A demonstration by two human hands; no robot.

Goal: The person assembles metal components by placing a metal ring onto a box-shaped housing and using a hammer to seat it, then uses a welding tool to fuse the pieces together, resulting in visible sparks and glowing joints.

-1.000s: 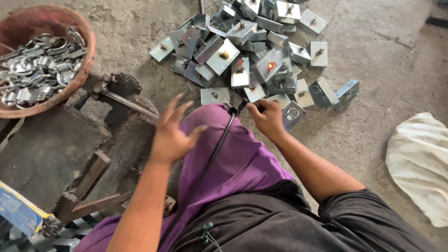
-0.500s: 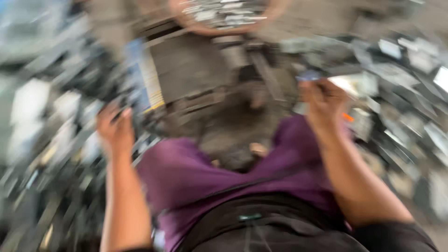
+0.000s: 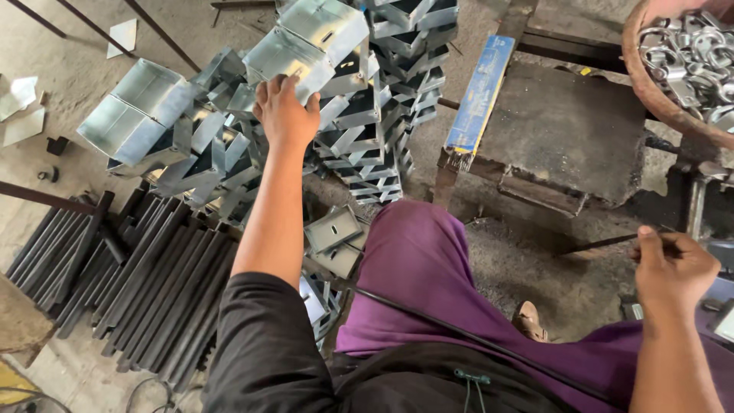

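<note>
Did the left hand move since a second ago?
Yes. The left hand was open above the purple lap; now it reaches out to the stacked metal boxes and rests on one.

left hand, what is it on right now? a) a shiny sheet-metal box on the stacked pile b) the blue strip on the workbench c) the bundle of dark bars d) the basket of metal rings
a: the left hand rests with fingers over the edge of a shiny sheet-metal box atop the stacked pile, well away from the basket, the dark bars and the blue strip.
</note>
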